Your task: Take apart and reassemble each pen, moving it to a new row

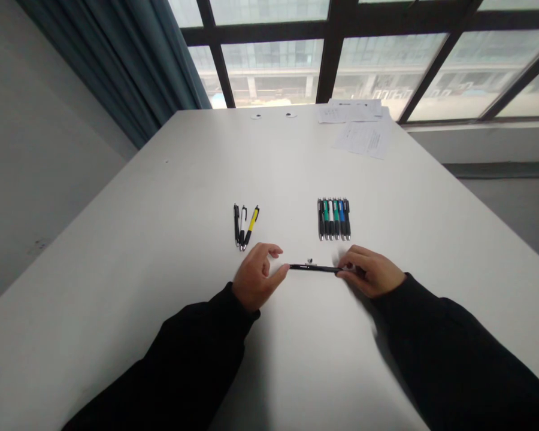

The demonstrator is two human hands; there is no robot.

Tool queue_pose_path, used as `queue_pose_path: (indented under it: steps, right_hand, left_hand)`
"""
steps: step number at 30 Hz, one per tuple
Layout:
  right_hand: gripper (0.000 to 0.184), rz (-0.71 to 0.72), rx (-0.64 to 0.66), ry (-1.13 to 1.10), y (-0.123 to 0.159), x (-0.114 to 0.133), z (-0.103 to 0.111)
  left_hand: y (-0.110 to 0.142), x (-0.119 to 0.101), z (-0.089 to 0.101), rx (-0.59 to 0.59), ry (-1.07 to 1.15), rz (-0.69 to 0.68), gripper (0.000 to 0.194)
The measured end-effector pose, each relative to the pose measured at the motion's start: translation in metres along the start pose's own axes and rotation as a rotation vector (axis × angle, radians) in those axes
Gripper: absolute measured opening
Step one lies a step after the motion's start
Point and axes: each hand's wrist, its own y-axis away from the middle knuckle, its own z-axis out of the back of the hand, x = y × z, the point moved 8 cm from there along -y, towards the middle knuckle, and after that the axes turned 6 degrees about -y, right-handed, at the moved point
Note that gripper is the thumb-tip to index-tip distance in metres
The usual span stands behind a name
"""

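Right hand (371,272) clamped on the end of a black pen (314,268) — pen lying level on the white table (161,239), small white piece (309,261) just behind it; left hand (256,278) open, thumb (279,276) just by the pen's tip. Farther on — three pens (246,226), six pens (333,218), loose papers (363,134).

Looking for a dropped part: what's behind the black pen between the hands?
A small white-and-silver piece lies just behind the black pen on the table; anything under the pen is hidden.
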Motion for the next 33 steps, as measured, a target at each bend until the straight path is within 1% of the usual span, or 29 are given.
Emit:
queue_pose_path:
  steps: [2, 4, 6, 7, 8, 9, 11, 12, 13, 14, 16, 17, 19, 22, 23, 24, 26, 30, 32, 33]
  right_hand:
    - [0.016, 0.029, -0.006, -0.044, -0.001, 0.002, 0.002]
    - [0.017, 0.053, -0.009, -0.147, -0.001, 0.005, 0.005]
    - [0.017, 0.039, 0.008, -0.291, -0.001, 0.008, 0.005]
    - [0.017, 0.013, 0.024, -0.375, -0.001, 0.009, 0.004]
    - [0.017, -0.025, 0.044, -0.462, 0.0, 0.01, 0.002]
    - [0.017, -0.067, 0.062, -0.547, 0.0, 0.011, -0.001]
    - [0.019, -0.134, 0.084, -0.691, 0.001, 0.015, -0.008]
    - [0.019, -0.151, 0.085, -0.741, 0.001, 0.018, -0.01]
    - [0.02, -0.15, 0.085, -0.774, 0.001, 0.023, -0.012]
    - [0.019, -0.137, 0.084, -0.788, 0.0, 0.028, -0.013]
    - [0.018, -0.089, 0.075, -0.77, -0.002, 0.037, -0.013]
    - [0.018, -0.059, 0.062, -0.735, -0.003, 0.041, -0.011]
    - [0.019, 0.006, 0.017, -0.593, -0.005, 0.044, -0.007]
    - [0.028, 0.081, -0.086, -0.231, -0.006, 0.038, -0.003]
    - [0.027, 0.078, -0.119, -0.116, -0.005, 0.033, -0.003]
    - [0.024, 0.088, -0.117, -0.044, -0.006, 0.03, -0.006]
    - [0.017, 0.105, -0.092, 0.037, -0.006, 0.025, -0.013]
    - [0.021, 0.111, -0.053, 0.121, -0.008, 0.028, -0.022]
    - [0.02, 0.097, -0.052, 0.081, -0.007, 0.032, -0.021]
    - [0.019, 0.07, -0.06, 0.022, -0.006, 0.031, -0.019]
  left_hand:
    - [-0.002, 0.014, 0.002, -0.045, 0.148, 0.113, 0.023]
    - [-0.005, 0.026, 0.002, -0.074, 0.332, 0.223, 0.023]
    - [-0.007, 0.03, -0.003, -0.049, 0.538, 0.307, 0.026]
    - [-0.008, 0.029, -0.009, 0.004, 0.649, 0.349, 0.028]
    - [-0.006, 0.026, -0.019, 0.105, 0.758, 0.405, 0.032]
    - [-0.002, 0.021, -0.032, 0.246, 0.857, 0.473, 0.037]
    - [0.017, 0.006, -0.058, 0.583, 0.987, 0.605, 0.05]
    - [0.027, -0.001, -0.068, 0.722, 1.023, 0.646, 0.055]
    - [0.035, -0.008, -0.075, 0.82, 1.05, 0.658, 0.058]
    - [0.042, -0.015, -0.08, 0.888, 1.073, 0.644, 0.056]
    - [0.049, -0.023, -0.085, 0.959, 1.093, 0.602, 0.047]
    - [0.051, -0.025, -0.087, 0.973, 1.1, 0.589, 0.044]
    - [0.051, -0.026, -0.087, 0.956, 1.12, 0.586, 0.04]
    - [0.046, -0.025, -0.083, 0.885, 1.159, 0.596, 0.039]
    - [0.045, -0.024, -0.082, 0.876, 1.164, 0.6, 0.04]
    - [0.045, -0.024, -0.081, 0.875, 1.164, 0.605, 0.041]
    - [0.046, -0.024, -0.081, 0.882, 1.158, 0.614, 0.042]
    - [0.048, -0.022, -0.081, 0.874, 1.15, 0.631, 0.042]
    - [0.05, -0.021, -0.082, 0.877, 1.135, 0.644, 0.042]
    - [0.051, -0.02, -0.082, 0.881, 1.124, 0.65, 0.041]
